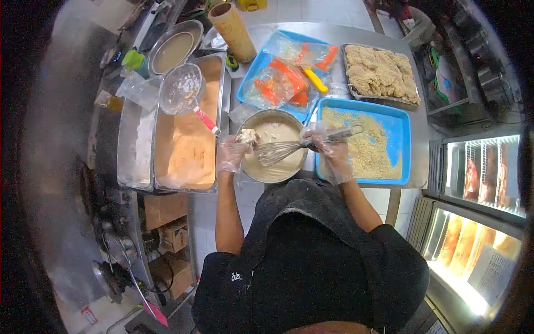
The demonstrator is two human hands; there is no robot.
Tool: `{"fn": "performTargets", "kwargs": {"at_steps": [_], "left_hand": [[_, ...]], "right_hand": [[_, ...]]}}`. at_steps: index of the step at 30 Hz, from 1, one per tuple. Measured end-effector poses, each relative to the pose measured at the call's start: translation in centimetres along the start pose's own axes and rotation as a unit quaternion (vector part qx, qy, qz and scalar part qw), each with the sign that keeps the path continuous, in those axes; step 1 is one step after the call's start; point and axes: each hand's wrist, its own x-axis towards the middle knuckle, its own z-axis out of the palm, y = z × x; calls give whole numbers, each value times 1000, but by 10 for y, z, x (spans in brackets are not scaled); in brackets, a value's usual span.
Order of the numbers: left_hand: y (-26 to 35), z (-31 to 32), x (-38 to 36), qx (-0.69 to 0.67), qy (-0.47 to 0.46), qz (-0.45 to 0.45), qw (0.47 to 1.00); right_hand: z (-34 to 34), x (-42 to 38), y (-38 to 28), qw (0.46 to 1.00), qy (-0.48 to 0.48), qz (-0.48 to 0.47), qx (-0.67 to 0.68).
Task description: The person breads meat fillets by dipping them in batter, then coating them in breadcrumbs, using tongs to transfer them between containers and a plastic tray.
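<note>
My right hand [332,151], in a clear plastic glove, grips a metal whisk [279,151] by its handle. The whisk lies sideways over a round metal bowl [271,181] of pale, creamy batter [285,167]. At the bowl's left rim is my left hand [232,154], also gloved, its fingers curled near the whisk's wire tip. A thick white lump of batter [248,136] covers its fingertips, and whether something else is inside it I cannot make out. Right of the bowl sits a blue tray [405,150] with pale crumbs [364,142], next to my right hand.
On the left stand metal bins of orange powder [189,146] and white flour [137,146], with a red-handled strainer [183,89] across them. Behind are plastic bags [281,82], a yellow-handled tool [315,80], a cardboard roll [232,33] and a tray of breaded pieces [381,72].
</note>
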Motion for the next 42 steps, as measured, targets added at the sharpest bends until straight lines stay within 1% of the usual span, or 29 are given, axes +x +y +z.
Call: {"fn": "performTargets", "kwargs": {"at_steps": [1, 2, 4, 5, 8, 9, 11, 12, 14, 15, 18, 19, 20, 21, 22, 24, 25, 27, 28, 29, 30, 32, 33, 35, 36, 39, 41, 42], "left_hand": [[-2, -4, 0, -30, -5, -3, 1000], [-3, -6, 0, -59, -10, -6, 998], [-4, -3, 0, -94, -6, 24, 995], [-5, 0, -1, -112, -6, 38, 993], [20, 4, -10, -112, 4, 31, 993], [17, 6, -11, -110, 17, 35, 993], [8, 11, -10, -108, 44, 45, 992], [12, 14, -14, -45, 37, 91, 994], [25, 28, -24, 82, 23, 181, 980], [0, 39, -19, 74, 30, 199, 977], [18, 57, -39, 220, 7, 253, 942], [19, 61, -43, 218, 11, 252, 943], [19, 64, -47, 217, 17, 250, 943], [24, 64, -50, 214, 24, 248, 944], [29, 61, -54, 235, 8, 263, 936], [42, 53, -62, 278, -24, 290, 915], [38, 52, -64, 197, 29, 262, 944], [19, 55, -60, 30, 130, 203, 970], [-11, 50, -47, 68, 136, 189, 970], [-54, 39, -27, 106, 141, 173, 969], [-60, 31, -16, 151, 129, 156, 968], [-43, 15, -1, 249, 88, 123, 957], [-20, 9, 1, 300, 60, 106, 946], [23, 2, -5, 208, -28, 53, 976], [34, 0, -4, 161, -73, 28, 984], [20, 0, 6, 251, -73, 49, 964], [8, 4, 8, 256, -62, 57, 963], [13, 4, 7, 259, -56, 62, 962]], "right_hand": [[-6, 6, 11, 999, -1, -10, -38], [-13, 8, 19, 999, -5, -32, -40], [-8, 8, 16, 996, -7, -76, -45], [-24, 13, 25, 993, 13, -41, -113], [-6, 4, 0, 999, 0, -47, 20], [-26, 15, 22, 991, 4, -51, -127], [-30, 16, 32, 996, 11, -15, -89], [-29, 16, 35, 997, 14, 4, -71], [-24, 15, 39, 999, 33, 4, -27], [-22, 15, 40, 999, 43, 4, -5], [-25, 17, 47, 994, 77, 52, 60], [-22, 14, 42, 996, 59, -13, -71], [-19, 7, 35, 976, 38, -78, -201], [-15, 3, 29, 934, 14, -143, -326], [-22, 5, 33, 896, 3, -184, -404], [-38, 11, 39, 797, -18, -264, -543], [-28, 6, 38, 917, 50, -112, -380], [-43, 12, 47, 916, 21, -124, -381], [-50, 15, 54, 916, 9, -129, -380], [-52, 17, 61, 954, 38, -96, -280], [-53, 20, 68, 980, 66, -62, -177], [-54, 19, 70, 982, 71, -70, -159], [-55, 20, 66, 961, 48, -114, -246], [-50, 18, 56, 944, 18, -136, -300], [-43, 16, 47, 956, 14, -117, -268], [-36, 15, 34, 970, 16, -97, -224], [-32, 12, 26, 990, 31, -46, -130], [-26, 10, 16, 998, 43, 1, -38]]}}
